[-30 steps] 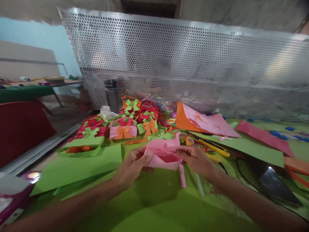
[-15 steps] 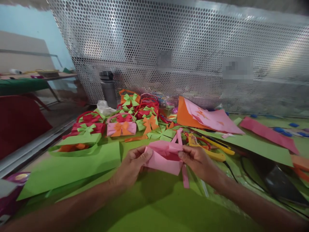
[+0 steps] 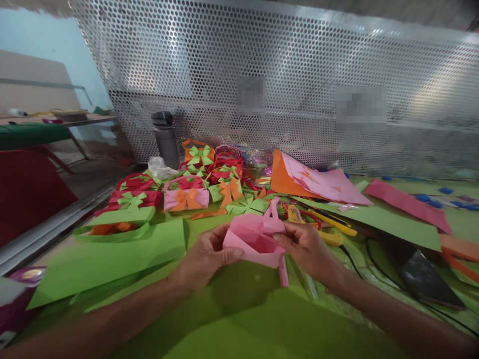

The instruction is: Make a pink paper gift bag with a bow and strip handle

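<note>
A small pink paper bag [image 3: 254,257] is held up between my two hands, its mouth spread apart and facing me. My left hand [image 3: 207,254] grips its left end, thumb along the front wall and fingers behind. My right hand [image 3: 305,249] pinches the upper right corner between thumb and fingers. Pink paper strips [image 3: 283,271] lie behind and below the bag's right side. Finished small paper bags with bows stand beyond, among them a pink one with an orange bow [image 3: 186,199].
Green paper sheets [image 3: 112,259] lie at left, near a green bag [image 3: 119,222]. A yellow glue gun [image 3: 331,238] and a yellow cutter [image 3: 337,224] lie at right, with a dark phone-like slab [image 3: 426,274]. Behind stand a grey bottle [image 3: 165,142] and a perforated metal panel [image 3: 292,65].
The pink bag's mouth has spread wider. My left thumb has moved down and right onto its front wall. The view has shifted slightly.
</note>
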Demonstrator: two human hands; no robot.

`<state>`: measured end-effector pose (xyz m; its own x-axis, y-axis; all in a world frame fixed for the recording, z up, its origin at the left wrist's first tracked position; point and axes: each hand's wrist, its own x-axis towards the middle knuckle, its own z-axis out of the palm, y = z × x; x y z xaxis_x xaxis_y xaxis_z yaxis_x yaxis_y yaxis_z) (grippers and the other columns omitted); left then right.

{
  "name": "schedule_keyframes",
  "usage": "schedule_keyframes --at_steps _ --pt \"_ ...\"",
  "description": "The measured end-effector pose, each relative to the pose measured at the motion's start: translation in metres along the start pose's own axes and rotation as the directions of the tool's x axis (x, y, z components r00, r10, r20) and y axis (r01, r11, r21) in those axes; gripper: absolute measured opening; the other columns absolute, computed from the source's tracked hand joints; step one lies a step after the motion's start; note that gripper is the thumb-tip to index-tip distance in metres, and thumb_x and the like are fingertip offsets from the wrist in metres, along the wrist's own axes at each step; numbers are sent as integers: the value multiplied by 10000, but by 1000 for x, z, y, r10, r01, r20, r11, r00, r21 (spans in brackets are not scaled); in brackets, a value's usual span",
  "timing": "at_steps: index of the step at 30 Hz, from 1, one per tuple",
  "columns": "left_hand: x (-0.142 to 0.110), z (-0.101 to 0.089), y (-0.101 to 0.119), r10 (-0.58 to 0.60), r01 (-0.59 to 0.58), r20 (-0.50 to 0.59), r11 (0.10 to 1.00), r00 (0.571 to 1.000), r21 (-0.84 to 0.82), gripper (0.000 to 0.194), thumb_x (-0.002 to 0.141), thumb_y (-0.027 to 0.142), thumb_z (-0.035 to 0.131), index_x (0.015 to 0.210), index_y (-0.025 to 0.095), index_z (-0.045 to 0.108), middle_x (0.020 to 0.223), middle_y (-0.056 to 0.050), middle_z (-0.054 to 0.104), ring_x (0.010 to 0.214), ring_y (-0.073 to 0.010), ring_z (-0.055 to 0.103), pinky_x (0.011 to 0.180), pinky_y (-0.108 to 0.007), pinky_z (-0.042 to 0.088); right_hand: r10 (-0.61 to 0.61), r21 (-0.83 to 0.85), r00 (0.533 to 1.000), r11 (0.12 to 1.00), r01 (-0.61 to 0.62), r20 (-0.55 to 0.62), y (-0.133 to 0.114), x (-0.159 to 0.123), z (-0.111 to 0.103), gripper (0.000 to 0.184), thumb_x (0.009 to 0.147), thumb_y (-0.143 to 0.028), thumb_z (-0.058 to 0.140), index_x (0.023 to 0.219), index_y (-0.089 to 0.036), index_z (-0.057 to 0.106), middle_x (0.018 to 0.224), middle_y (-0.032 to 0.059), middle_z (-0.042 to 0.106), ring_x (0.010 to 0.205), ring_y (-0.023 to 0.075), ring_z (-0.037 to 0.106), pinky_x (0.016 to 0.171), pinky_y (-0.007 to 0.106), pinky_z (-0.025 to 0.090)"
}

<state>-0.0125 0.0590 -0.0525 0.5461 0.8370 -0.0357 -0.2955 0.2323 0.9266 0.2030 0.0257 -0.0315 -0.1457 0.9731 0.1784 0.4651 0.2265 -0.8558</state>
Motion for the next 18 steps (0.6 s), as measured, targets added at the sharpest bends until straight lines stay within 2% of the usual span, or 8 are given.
schedule_keyframes --at_steps 3,9,12,18 --pt "-1 1 1 6 -6 14 1000 1000 27 493 599 177 771 1061 160 598 933 -69 679 801 -165 620 708 -245 505 -5 -15 1000 1000 5 -17 1 -1 0 198 812 -303 484 708 -169 586 639 -15 540 588 124 452 527 230 347" --pt "-2 1 1 -74 75 -26 997 997 9 429 672 215 726 1078 172 594 1009 -76 652 813 -157 616 691 -245 528 55 -11 998 998 -56 -37 8 2 1 269 799 -347 497 594 -173 505 532 -44 399 509 93 340 467 223 269" --pt "-2 1 2 -84 84 1 996 996 -24 418 690 210 712 1090 174 595 1023 -80 647 788 -150 625 672 -235 535 107 47 994 993 -106 -30 11 3 0 290 775 -397 540 597 -170 520 525 -35 435 507 99 372 460 226 284" --pt "-3 3 4 -100 103 41 991 994 -84 403 710 230 690 1095 150 599 1061 -113 636 788 -172 638 643 -248 546 218 239 976 947 -215 12 14 5 2 328 733 -483 579 699 -159 616 556 4 560 554 143 511 490 250 396"
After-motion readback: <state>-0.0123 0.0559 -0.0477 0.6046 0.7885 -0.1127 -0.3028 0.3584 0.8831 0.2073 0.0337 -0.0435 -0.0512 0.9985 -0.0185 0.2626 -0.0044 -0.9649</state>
